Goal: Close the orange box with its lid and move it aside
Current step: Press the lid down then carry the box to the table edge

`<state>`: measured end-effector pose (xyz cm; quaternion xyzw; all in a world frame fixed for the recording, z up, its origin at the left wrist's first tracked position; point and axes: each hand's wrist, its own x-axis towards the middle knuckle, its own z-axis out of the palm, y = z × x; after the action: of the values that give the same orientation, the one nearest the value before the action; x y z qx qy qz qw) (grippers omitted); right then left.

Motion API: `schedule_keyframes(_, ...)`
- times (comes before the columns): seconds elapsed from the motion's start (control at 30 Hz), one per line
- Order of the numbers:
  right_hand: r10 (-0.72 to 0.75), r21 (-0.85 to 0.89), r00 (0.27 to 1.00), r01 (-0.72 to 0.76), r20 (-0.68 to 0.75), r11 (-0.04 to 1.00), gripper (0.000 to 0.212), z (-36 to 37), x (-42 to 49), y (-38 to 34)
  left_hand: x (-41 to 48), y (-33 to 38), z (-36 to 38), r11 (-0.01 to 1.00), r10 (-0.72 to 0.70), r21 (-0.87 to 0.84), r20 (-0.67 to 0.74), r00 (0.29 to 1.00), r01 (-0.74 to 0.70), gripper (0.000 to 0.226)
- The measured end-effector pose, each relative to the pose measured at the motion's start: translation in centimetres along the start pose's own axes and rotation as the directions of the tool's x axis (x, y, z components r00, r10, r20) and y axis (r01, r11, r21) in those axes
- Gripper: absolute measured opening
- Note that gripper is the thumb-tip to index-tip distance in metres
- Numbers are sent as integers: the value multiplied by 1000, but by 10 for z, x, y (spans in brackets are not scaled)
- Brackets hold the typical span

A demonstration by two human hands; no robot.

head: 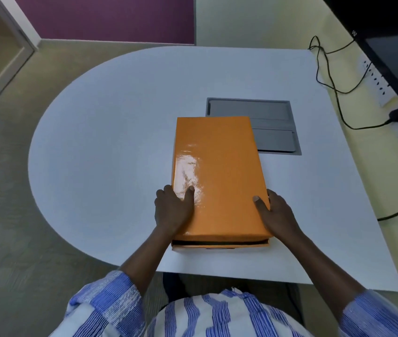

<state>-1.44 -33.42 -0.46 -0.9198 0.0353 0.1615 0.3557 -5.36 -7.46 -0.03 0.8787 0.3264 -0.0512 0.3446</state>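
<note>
A glossy orange lid [220, 171] lies over the orange box [220, 246], whose near edge shows below it with a dark gap between the two. My left hand [172, 209] grips the lid's left near side, thumb on top. On the right near side my right hand [275, 211] holds the lid the same way, thumb on top. Both sit on the white table [110, 142].
A grey recessed panel [273, 125] lies in the table just behind and to the right of the box. Black cables [329, 76], wall sockets [377, 83] and a dark screen [397, 57] are at the far right. The table's rounded edge curves on the left.
</note>
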Motion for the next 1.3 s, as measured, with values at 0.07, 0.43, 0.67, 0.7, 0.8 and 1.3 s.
schedule_keyframes(0.07, -6, -35, 1000, 5, -30, 999, 52, 5, -9, 2, -14, -2, 4, 999, 6, 48, -40, 999, -4, 72)
schedule_keyframes(0.43, 3, -70, 996, -10, -88, 997, 58, 23, -48, 14, -48, -28, 22, 990, 65, 128, -57, 996, -58, 88)
schedule_keyframes(0.67, -24, -131, 992, 8, -120, 991, 61, 32, -50, 18, -48, -36, 32, 985, 90, 151, -61, 994, -80, 92)
schedule_keyframes(0.7, -27, -155, 993, 8, -119, 988, 64, 31, -48, 19, -46, -37, 32, 983, 96, 161, -57, 994, -86, 93)
schedule_keyframes(0.8, -44, -190, 991, 19, -125, 982, 76, 26, -34, 14, -37, -37, 30, 966, 160, 214, -50, 986, -146, 96)
schedule_keyframes(1.3, -216, -359, 971, 166, -104, 918, 80, 18, 68, -50, 53, 16, 22, 905, 324, 279, 34, 946, -320, 96)
